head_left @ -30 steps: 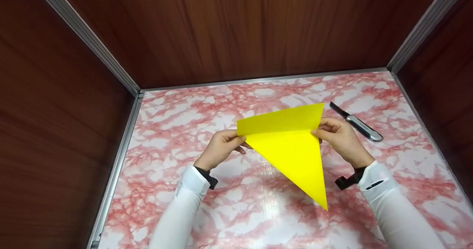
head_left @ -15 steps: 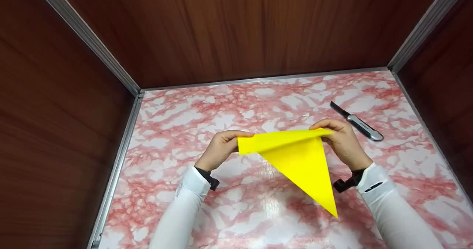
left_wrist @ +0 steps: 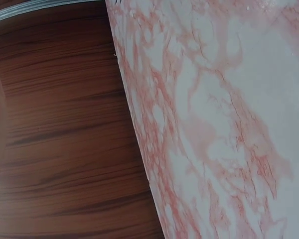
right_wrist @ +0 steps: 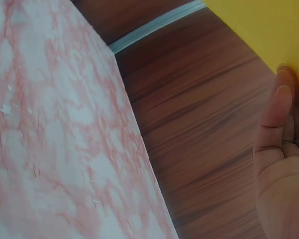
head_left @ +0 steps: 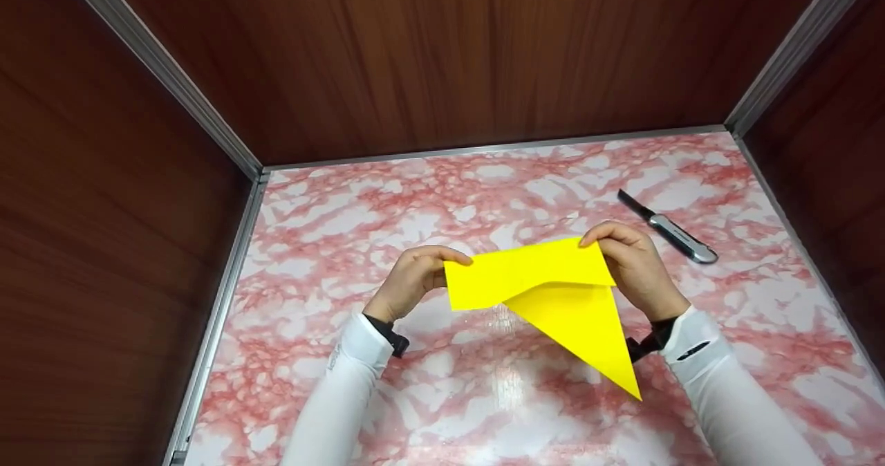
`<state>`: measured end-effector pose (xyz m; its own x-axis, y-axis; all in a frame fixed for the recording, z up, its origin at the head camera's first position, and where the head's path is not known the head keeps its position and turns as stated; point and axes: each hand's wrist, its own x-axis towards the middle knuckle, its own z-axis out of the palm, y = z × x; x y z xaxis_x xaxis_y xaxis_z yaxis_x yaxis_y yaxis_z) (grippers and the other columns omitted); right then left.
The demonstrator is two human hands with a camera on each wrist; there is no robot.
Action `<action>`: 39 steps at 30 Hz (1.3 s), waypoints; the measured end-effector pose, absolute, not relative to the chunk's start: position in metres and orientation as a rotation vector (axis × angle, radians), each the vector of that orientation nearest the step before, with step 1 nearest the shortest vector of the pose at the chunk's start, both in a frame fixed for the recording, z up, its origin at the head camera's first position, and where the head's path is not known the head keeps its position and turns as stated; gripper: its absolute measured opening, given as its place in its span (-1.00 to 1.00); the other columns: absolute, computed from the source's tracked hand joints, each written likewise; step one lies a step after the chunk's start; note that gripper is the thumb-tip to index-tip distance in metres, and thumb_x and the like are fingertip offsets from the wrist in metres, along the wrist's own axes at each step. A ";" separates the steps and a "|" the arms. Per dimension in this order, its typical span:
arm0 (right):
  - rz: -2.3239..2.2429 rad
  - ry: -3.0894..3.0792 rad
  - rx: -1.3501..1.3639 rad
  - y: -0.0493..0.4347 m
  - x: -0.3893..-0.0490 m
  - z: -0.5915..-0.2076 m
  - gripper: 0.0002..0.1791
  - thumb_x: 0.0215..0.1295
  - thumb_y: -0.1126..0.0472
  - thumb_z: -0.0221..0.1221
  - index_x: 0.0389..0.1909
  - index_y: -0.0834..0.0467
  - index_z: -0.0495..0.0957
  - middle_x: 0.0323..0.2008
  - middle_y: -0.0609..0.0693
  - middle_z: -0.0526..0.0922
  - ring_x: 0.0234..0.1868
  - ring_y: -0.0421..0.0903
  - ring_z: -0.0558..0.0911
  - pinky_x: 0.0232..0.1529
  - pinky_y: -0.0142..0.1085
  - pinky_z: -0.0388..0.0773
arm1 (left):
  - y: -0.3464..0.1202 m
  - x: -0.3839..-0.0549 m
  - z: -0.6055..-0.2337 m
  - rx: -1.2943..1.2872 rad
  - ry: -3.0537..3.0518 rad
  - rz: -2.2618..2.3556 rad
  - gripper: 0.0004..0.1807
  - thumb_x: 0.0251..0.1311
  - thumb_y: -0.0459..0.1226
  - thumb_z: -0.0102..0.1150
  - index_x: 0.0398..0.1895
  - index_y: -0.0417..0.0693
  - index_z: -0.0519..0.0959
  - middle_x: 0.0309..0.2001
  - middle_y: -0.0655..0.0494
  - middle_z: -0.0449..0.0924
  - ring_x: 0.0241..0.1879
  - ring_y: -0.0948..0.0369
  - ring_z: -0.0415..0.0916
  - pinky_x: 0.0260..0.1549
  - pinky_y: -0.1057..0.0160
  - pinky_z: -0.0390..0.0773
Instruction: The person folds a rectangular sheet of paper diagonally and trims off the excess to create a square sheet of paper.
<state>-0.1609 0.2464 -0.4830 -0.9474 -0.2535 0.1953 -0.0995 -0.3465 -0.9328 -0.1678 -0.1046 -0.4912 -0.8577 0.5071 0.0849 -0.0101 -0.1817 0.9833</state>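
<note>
A sheet of yellow paper (head_left: 525, 265) is held up over the table between both hands in the head view. Its upper part is folded down as a flap, and a triangular piece hangs below, its point toward the lower right. The left hand (head_left: 413, 278) pinches the upper left corner, fingers over the front. At the upper right end of the fold the right hand (head_left: 636, 269) grips the paper, with fingertips on the front. The right wrist view shows that hand's fingers (right_wrist: 275, 117) at the edge of the yellow sheet (right_wrist: 269, 30). Only a sliver of hand shows in the left wrist view.
A utility knife (head_left: 669, 229) with its dark blade out lies on the table behind the right hand. The red-and-white marbled table (head_left: 332, 224) is bounded by dark wood panels (head_left: 429, 58) with metal edging at the back and sides.
The paper's upper part, standing up a second ago, has folded down toward the viewer over the front. Fingers of both hands have shifted onto the fold. The hanging point has moved slightly right.
</note>
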 end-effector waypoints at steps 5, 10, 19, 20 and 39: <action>-2.408 1.752 -0.522 0.247 -0.160 -0.484 -0.70 0.47 0.33 0.01 -0.19 0.59 0.45 -0.24 0.30 0.57 -0.38 0.07 0.60 -0.34 -0.27 0.61 | -0.100 -0.167 -0.493 0.493 1.838 2.123 -0.71 0.28 -0.18 0.23 -0.16 -0.27 0.66 -0.21 -0.21 0.65 -0.28 0.01 0.63 -0.21 0.05 0.63; -2.307 1.863 -0.539 0.247 -0.160 -0.484 -0.70 0.48 0.33 -0.08 -0.18 0.56 0.47 -0.23 0.26 0.58 -0.27 0.08 0.60 -0.13 -0.22 0.58 | -0.100 -0.166 -0.495 0.451 1.930 2.092 -0.77 0.23 -0.23 0.30 -0.15 -0.20 0.67 -0.25 -0.20 0.67 -0.30 0.01 0.63 -0.26 0.11 0.63; -2.044 2.244 -0.468 0.246 -0.163 -0.488 -0.71 0.33 0.25 0.23 0.02 0.29 0.58 -0.33 0.20 0.50 -0.39 0.05 0.50 -0.37 -0.37 0.56 | -0.103 -0.165 -0.497 0.395 1.994 2.076 -0.71 0.23 -0.25 0.30 0.00 -0.10 0.61 -0.18 -0.14 0.67 -0.22 -0.04 0.64 -0.19 0.10 0.62; -2.001 2.282 -0.454 0.246 -0.163 -0.489 -0.67 0.32 0.23 0.24 0.07 0.24 0.58 -0.33 0.19 0.48 -0.40 0.06 0.49 -0.38 -0.38 0.55 | -0.103 -0.164 -0.496 0.391 2.005 2.065 -0.70 0.23 -0.26 0.29 0.02 -0.09 0.60 -0.18 -0.12 0.67 -0.22 -0.04 0.64 -0.19 0.11 0.62; -1.805 2.515 -0.548 0.243 -0.158 -0.469 -0.50 0.34 0.26 0.21 0.31 0.08 0.46 -0.29 0.19 0.53 -0.40 -0.04 0.51 -0.36 -0.43 0.52 | -0.097 -0.153 -0.468 0.460 2.318 1.955 -0.71 0.31 -0.32 0.19 0.08 -0.06 0.59 -0.13 0.08 0.69 -0.18 0.11 0.63 -0.17 0.19 0.59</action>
